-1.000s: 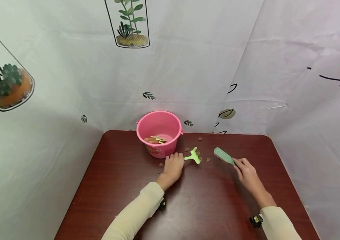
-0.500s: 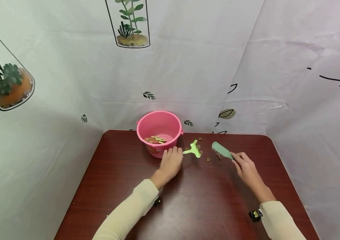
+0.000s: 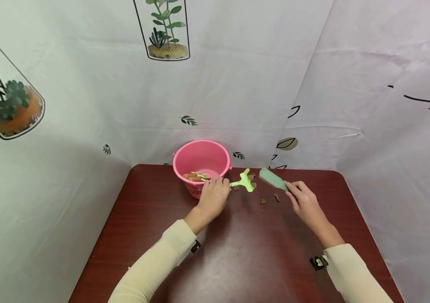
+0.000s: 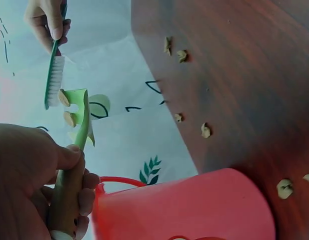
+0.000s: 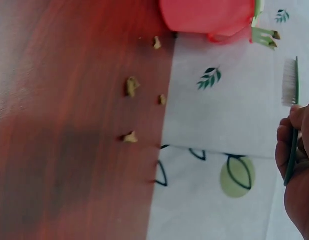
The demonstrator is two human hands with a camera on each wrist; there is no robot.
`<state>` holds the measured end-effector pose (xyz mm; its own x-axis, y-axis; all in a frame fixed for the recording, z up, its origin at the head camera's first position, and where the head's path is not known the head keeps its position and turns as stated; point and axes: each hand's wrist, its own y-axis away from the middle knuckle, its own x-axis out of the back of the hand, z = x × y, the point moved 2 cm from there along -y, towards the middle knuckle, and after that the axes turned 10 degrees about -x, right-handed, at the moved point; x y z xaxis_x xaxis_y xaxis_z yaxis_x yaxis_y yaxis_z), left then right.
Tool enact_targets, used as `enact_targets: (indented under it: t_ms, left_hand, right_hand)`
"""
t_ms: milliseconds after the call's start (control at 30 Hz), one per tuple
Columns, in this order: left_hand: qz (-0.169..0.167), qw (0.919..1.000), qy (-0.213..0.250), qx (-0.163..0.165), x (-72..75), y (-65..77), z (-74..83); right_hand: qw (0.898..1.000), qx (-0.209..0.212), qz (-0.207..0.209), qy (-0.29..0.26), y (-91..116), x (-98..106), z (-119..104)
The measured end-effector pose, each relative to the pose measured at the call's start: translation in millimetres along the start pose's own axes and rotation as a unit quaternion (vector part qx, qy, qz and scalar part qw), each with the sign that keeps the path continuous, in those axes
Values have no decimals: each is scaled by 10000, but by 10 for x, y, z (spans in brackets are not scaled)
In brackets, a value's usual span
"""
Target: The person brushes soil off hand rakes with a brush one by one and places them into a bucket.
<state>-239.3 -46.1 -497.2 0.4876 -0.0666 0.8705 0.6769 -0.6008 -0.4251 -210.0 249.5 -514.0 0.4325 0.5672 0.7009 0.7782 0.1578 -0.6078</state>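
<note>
My left hand [image 3: 213,197] grips a small garden rake [image 4: 69,195] by its wooden handle, beside the bucket's front right. The rake's lime-green head [image 3: 244,180] points right, lifted over the table, with brown crumpled bits [image 4: 69,118] on its prongs. My right hand [image 3: 305,204] holds a green brush [image 3: 273,178] by its handle, white bristles [image 5: 289,82] facing the rake head. A narrow gap shows between bristles and prongs in the left wrist view. The pink bucket [image 3: 201,153] stands at the table's back, holding wooden-handled tools [image 3: 196,178] with lime-green heads.
Several dry brown bits [image 3: 263,201] lie scattered on the dark red-brown table [image 3: 245,252], right of the bucket and near it. A pale printed cloth [image 3: 237,105] hangs as a wall behind the table's back edge and along both sides.
My left hand has raised the rake toward the back, up beside the bucket. My right hand has brought the brush left and back, closer to the rake head.
</note>
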Motion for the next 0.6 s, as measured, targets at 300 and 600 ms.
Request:
enact_targets:
  t_ms: [300, 600]
  left_hand:
    - [185, 9998, 34, 28, 132, -90, -70]
    - [-178, 9994, 224, 192, 192, -178, -98]
  right_hand:
    - [9995, 246, 121, -148, -223, 38, -228]
    - [9986, 481, 68, -204, -370, 58, -470]
